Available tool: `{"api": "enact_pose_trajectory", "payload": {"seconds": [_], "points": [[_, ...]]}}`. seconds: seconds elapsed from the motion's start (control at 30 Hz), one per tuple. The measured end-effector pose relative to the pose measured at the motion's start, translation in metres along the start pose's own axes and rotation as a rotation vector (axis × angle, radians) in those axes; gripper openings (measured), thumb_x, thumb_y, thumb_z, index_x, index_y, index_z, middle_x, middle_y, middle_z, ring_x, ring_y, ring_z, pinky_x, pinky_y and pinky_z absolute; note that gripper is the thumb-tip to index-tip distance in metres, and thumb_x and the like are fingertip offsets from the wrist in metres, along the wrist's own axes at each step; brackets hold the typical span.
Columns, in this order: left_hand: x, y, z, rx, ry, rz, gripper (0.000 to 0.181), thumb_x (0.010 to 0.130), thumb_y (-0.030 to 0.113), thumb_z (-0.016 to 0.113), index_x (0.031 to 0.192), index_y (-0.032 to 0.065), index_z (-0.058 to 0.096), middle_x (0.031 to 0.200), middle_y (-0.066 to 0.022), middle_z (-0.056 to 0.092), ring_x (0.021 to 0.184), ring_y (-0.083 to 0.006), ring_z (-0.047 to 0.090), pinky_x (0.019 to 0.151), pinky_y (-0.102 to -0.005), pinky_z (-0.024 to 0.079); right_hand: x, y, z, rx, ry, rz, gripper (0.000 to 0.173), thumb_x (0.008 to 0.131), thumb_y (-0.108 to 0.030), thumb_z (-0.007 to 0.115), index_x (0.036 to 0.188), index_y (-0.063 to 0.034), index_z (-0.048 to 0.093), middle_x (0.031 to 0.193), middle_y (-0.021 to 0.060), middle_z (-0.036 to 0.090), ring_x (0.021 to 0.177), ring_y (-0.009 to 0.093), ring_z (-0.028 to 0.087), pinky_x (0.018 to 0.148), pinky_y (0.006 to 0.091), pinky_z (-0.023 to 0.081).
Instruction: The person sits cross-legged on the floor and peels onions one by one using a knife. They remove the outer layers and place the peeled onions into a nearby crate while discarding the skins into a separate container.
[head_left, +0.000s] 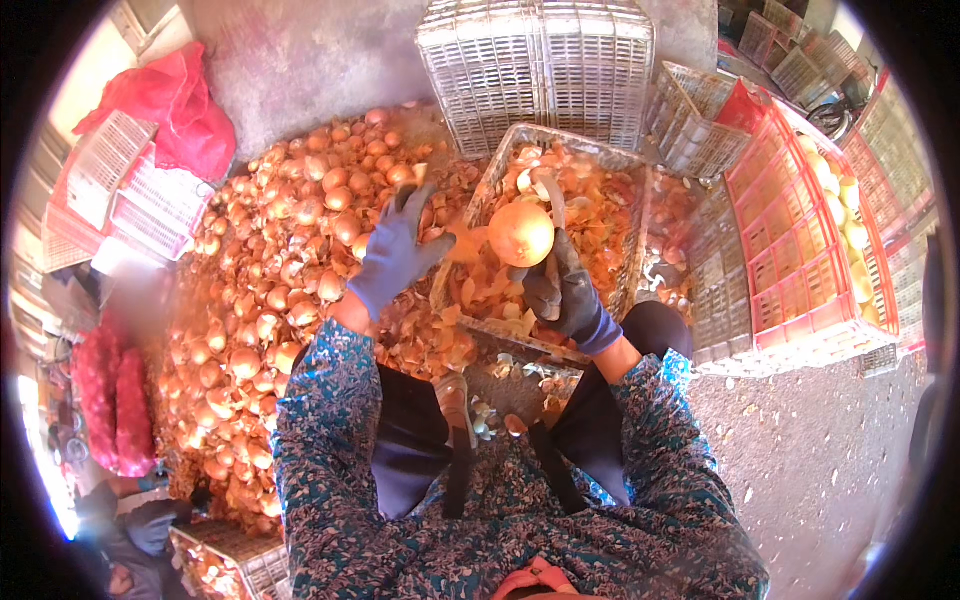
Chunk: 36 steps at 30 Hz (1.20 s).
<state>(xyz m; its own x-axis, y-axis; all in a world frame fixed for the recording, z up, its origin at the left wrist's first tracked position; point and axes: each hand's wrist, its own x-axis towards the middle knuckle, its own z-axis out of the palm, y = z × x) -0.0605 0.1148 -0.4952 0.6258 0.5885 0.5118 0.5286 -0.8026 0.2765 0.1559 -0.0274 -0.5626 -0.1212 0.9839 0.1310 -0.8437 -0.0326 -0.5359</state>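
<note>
My right hand (566, 289), in a dark-palmed work glove, grips a knife (555, 206) by its handle, its blade pointing away from me. An onion (521, 234) with smooth, pale orange skin rests against that hand and the knife, above a plastic crate (639, 225) of loose onion skins (480, 289). My left hand (401, 244), in a blue glove, is raised over the left side of the crate, fingers spread, near the big heap of unpeeled onions (307, 212). A small pale piece (421, 172) shows at its fingertips; whether they hold it, I cannot tell.
Tall stacked crates (536, 67) stand behind the skins crate. On the right, a red crate (780, 232) holds peeled onions (855, 232). Red mesh sacks (112, 405) lie at the left. Another person (142, 525) is at the lower left beside a crate (232, 551).
</note>
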Motion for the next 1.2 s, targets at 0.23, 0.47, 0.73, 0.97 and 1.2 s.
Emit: {"api": "enact_pose_trajectory", "payload": {"seconds": [0.23,0.47,0.73,0.97,1.2], "points": [[-0.034,0.072,0.002,-1.744,-0.658,-0.689,0.052,0.103,0.042,0.043,0.133,0.0003,0.048,0.122,-0.0177,0.063,0.106,-0.0301,0.067,0.096,-0.0432,0.054,-0.003,0.000,-0.011,-0.078,-0.116,-0.048,0.051,0.101,-0.019,0.053,0.148,-0.0075,0.039,0.091,0.0027,0.063,0.066,0.004,0.055,0.055,0.0175,0.044],[-0.070,0.051,0.007,-1.885,-0.434,-0.585,0.055,0.097,0.022,0.056,0.144,0.0007,0.037,0.137,-0.0145,0.054,0.123,-0.0257,0.057,0.106,-0.0425,0.047,-0.013,-0.005,0.045,-1.057,0.059,-0.135,0.054,0.095,-0.013,0.065,0.145,-0.0050,0.045,0.115,0.0029,0.065,0.091,0.004,0.055,0.081,0.0211,0.047],[-0.080,0.047,-0.015,-1.739,-0.288,-0.472,0.070,0.089,0.027,0.068,0.144,-0.0014,0.035,0.134,-0.0151,0.055,0.122,-0.0287,0.057,0.104,-0.0448,0.047,0.001,-0.016,0.061,-0.954,0.050,0.049,0.050,0.095,-0.015,0.063,0.142,-0.0041,0.048,0.100,0.0022,0.065,0.082,0.007,0.053,0.074,0.0226,0.047],[-0.104,0.021,-0.004,-1.767,-0.104,-0.563,0.077,0.085,0.044,0.072,0.138,-0.0025,0.042,0.122,-0.0172,0.062,0.107,-0.0296,0.066,0.090,-0.0429,0.055,0.013,-0.030,0.068,-1.503,-0.437,0.001,0.057,0.090,-0.024,0.067,0.141,-0.0083,0.047,0.099,0.0215,0.069,0.088,0.035,0.070,0.075,0.0392,0.054],[-0.100,0.004,-0.012,-1.530,-0.238,-0.596,0.082,0.076,0.033,0.078,0.140,-0.0016,0.040,0.126,-0.0122,0.058,0.115,-0.0213,0.059,0.100,-0.0376,0.048,0.006,-0.024,0.046,-1.501,-0.428,0.142,0.055,0.091,-0.029,0.067,0.139,-0.0091,0.049,0.104,0.0217,0.068,0.088,0.039,0.068,0.077,0.0401,0.054]]}}
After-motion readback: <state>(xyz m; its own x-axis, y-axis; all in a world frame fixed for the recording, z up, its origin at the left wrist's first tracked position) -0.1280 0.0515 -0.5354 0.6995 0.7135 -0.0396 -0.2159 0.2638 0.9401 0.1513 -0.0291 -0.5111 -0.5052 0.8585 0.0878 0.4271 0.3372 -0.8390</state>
